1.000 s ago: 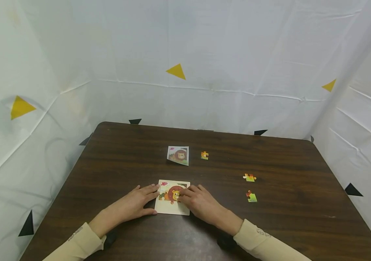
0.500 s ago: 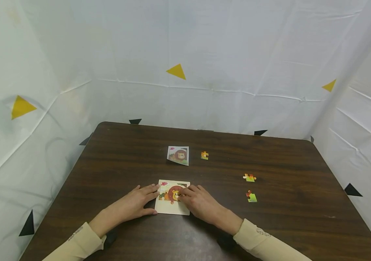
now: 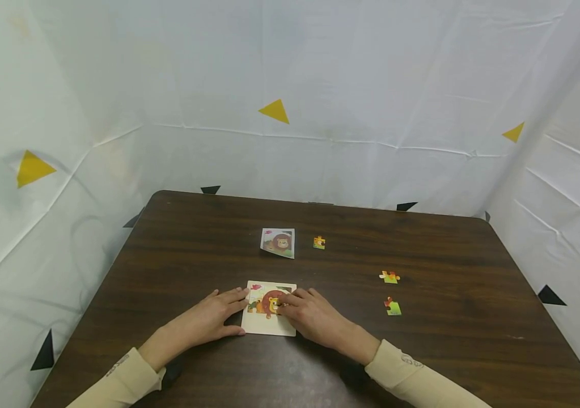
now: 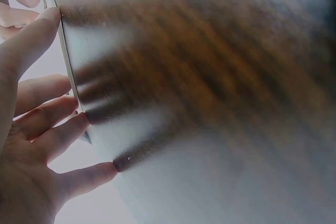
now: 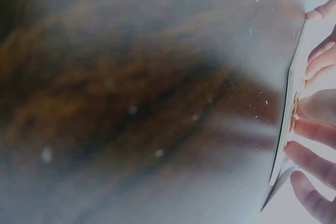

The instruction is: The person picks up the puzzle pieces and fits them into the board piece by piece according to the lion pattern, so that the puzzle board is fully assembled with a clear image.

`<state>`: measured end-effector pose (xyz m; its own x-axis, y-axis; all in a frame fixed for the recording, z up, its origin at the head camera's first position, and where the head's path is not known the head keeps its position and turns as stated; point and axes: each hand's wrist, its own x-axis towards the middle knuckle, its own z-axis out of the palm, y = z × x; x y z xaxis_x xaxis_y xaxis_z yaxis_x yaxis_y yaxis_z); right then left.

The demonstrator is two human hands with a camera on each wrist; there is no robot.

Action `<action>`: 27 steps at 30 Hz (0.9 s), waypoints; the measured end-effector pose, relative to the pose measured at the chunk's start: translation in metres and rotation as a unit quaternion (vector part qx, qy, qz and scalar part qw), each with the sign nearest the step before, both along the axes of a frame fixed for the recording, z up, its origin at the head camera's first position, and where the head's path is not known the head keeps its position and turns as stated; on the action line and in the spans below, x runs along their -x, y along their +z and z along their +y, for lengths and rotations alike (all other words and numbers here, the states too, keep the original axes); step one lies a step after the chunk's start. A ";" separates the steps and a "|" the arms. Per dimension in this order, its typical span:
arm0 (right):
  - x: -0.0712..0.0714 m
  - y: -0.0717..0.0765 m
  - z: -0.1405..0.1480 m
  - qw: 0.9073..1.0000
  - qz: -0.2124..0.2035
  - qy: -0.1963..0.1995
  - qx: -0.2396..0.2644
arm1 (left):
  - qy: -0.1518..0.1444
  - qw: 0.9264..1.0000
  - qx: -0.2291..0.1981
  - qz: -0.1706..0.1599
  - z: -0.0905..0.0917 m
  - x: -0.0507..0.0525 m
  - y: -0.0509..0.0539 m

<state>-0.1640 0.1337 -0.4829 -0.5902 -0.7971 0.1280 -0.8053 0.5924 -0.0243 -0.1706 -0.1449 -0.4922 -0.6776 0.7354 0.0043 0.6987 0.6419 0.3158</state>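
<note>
Lion jigsaw board [image 3: 267,327]: likely light, stiff; take by edges | left grip [image 3: 215,315] spread, touching | right grip [image 3: 314,318]: hold unclear

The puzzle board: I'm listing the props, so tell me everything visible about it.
The puzzle board is a thin, squarish cream panel, perhaps wood or card, lying flat on the dark table. Lion-picture pieces lie on its far part; the near strip looks bare. The left hand touches its left edge; the right hand covers some of its right side.
</note>
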 end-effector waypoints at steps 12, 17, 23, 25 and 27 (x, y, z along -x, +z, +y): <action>-0.003 -0.005 0.002 1.000 0.013 0.006 0.008 | -0.001 1.000 -0.004 0.001 -0.001 0.000 -0.001; -0.004 -0.005 0.003 1.000 0.014 0.005 0.002 | -0.002 1.000 -0.006 0.002 -0.002 0.000 -0.002; -0.004 -0.005 0.001 1.000 0.027 0.006 0.000 | -0.003 1.000 -0.006 0.001 -0.001 0.000 -0.002; -0.003 -0.004 0.000 1.000 0.029 0.006 0.001 | -0.002 1.000 -0.004 0.000 -0.001 0.000 -0.001; -0.003 -0.003 0.000 1.000 0.029 0.004 -0.001 | -0.001 1.000 -0.002 -0.001 -0.001 0.000 -0.001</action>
